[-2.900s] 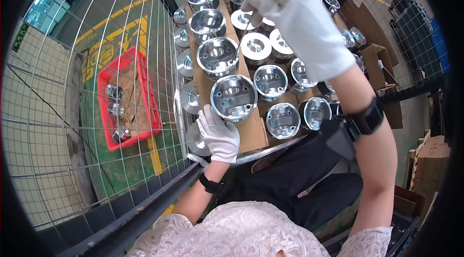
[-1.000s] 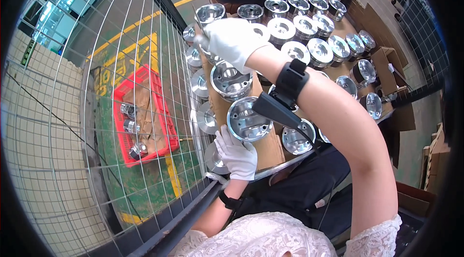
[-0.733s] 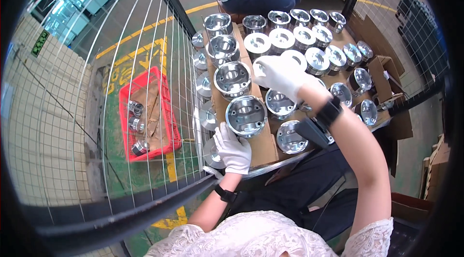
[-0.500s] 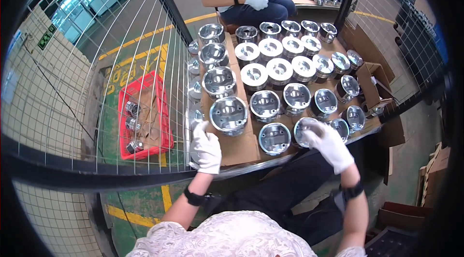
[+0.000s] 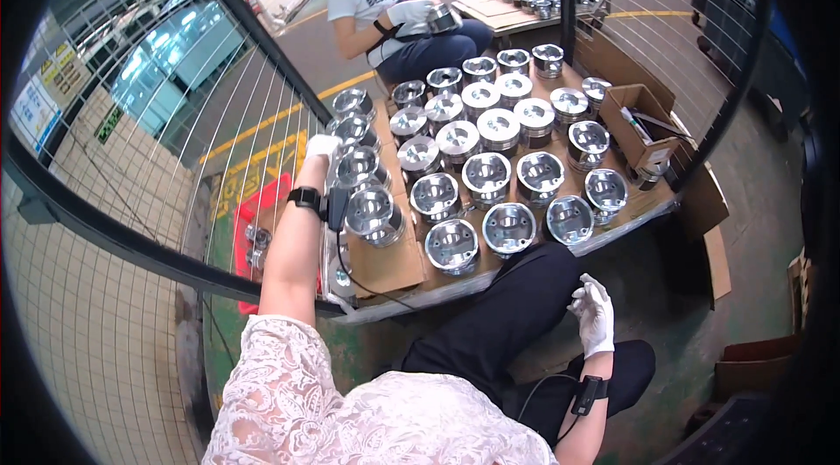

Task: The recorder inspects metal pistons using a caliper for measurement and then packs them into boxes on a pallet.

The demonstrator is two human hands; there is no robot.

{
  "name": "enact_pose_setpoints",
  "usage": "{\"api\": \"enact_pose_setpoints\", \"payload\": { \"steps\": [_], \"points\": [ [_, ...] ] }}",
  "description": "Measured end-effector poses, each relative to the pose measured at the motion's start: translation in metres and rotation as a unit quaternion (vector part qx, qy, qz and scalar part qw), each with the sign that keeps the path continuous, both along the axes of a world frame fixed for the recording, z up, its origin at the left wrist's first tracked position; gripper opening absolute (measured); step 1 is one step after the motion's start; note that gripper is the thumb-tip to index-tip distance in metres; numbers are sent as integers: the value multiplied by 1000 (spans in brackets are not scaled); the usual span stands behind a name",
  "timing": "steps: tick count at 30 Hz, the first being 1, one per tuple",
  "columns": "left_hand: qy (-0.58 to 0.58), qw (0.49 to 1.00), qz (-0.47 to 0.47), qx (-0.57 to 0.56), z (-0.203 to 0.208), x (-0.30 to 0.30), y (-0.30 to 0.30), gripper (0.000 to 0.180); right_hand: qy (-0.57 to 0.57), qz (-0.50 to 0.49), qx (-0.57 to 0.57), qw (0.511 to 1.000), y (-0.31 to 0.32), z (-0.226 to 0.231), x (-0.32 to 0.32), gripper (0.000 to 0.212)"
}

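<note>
My left hand, in a white glove, reaches far forward along the left edge of the pallet, beside the pistons on the raised cardboard strip. Its fingers are hidden from sight, so any hold cannot be made out. The nearest of that row is a shiny metal piston; another piston stands closer to me. My right hand, also gloved in white, hovers near my right knee, off the pallet. Its fingers are loosely bent and apart, with nothing seen in them. Several more pistons stand in rows on cardboard.
Black-framed wire mesh rises at the left, with a red crate holding metal parts beyond it. An open cardboard box sits at the pallet's right. Opposite, a co-worker handles a piston; behind is a low table of parts.
My view has shifted. My left hand has stretched forward along the pallet's left edge. My right hand has drawn back from the near pistons to beside my knee.
</note>
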State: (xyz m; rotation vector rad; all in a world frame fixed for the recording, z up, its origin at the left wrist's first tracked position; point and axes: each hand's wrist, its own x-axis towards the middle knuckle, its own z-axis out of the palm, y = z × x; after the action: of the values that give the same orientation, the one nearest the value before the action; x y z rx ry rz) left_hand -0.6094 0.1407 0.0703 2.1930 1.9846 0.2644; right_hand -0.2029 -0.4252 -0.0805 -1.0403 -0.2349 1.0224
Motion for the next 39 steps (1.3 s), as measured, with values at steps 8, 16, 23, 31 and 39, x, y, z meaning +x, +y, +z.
{"api": "enact_pose_setpoints", "payload": {
  "steps": [8,16,23,31,39],
  "points": [
    [-34,971,25,235,41,36,-41,32,19,-25,-57,998,-9,-17,2,33],
    [-509,813,-3,281,82,54,37,16,-19,-36,-134,990,-14,-55,5,41],
    [-518,824,50,223,12,57,81,17,-14,-72,-227,971,-40,-80,17,35],
    [-469,857,55,205,-6,59,96,20,11,-84,-264,961,-46,-104,28,31],
    [-335,912,35,233,-3,59,83,18,16,-84,-258,962,-51,-136,41,24]
  ]
}}
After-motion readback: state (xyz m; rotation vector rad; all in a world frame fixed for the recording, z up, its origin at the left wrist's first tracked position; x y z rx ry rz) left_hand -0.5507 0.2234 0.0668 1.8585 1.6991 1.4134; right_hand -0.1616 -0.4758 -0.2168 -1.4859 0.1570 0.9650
